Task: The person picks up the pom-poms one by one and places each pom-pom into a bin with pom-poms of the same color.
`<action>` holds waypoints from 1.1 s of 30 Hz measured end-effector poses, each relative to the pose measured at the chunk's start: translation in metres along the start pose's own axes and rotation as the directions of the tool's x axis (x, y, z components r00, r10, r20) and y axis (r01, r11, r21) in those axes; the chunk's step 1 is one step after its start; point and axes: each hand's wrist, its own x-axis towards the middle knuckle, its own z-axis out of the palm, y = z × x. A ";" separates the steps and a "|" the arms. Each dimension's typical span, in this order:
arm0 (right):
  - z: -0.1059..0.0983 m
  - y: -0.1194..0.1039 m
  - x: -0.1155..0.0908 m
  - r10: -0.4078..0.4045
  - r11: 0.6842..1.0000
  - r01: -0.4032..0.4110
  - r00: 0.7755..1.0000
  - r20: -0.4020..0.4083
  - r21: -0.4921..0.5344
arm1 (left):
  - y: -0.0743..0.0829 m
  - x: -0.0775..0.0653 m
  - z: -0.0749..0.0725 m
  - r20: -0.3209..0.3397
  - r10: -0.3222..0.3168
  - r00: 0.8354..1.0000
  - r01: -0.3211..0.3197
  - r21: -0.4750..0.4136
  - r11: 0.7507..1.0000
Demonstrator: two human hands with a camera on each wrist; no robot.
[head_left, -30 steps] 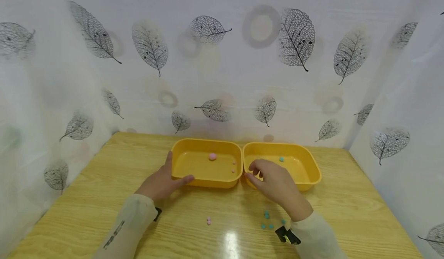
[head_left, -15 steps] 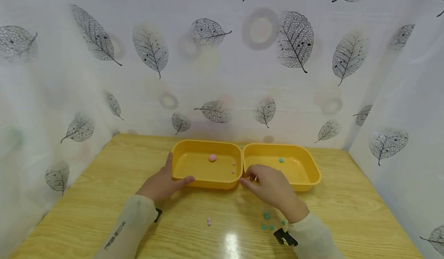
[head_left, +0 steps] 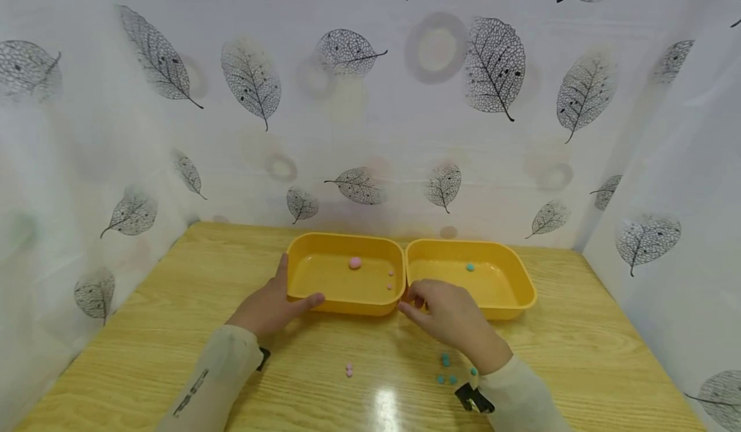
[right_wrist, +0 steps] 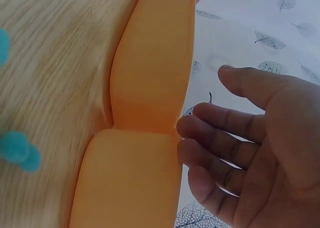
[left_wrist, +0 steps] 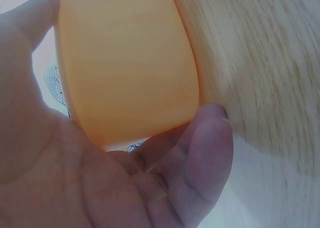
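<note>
My left hand (head_left: 267, 306) holds the left end of a yellow plastic tray (head_left: 347, 305). Its thumb lies along the front rim, and in the left wrist view the fingers curl round the tray's corner. One larger pink ball (head_left: 355, 263) and two tiny pink beads lie in that tray. A second yellow tray (head_left: 509, 311) stands against it on the right, with a teal bead (head_left: 470, 267) inside. Over the spot where the trays meet is my right hand (head_left: 448, 316), its fingers loosely bent and nothing between them; the fingertips are right at the rims.
On the wooden table (head_left: 312, 393) in front of the trays lie two pink beads (head_left: 349, 371). Several teal beads (head_left: 446, 360) are scattered near the right sleeve. A white leaf-print curtain (head_left: 370, 117) hangs behind the table and along both sides.
My right hand has moved left and slightly toward me, from over the right tray to the joint between the trays. The left hand keeps its hold, and the beads lie as before.
</note>
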 end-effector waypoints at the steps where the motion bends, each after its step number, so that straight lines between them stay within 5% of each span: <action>1: 0.000 0.000 0.000 0.002 1.000 -0.002 1.000 0.002 -0.003 | 0.000 0.000 0.000 0.001 0.002 1.000 -0.002 -0.001 1.000; 33: 0.002 0.000 0.000 -0.067 0.997 0.067 0.998 0.005 -0.034 | 0.000 0.000 0.003 -0.015 -0.011 1.000 0.010 -0.034 0.999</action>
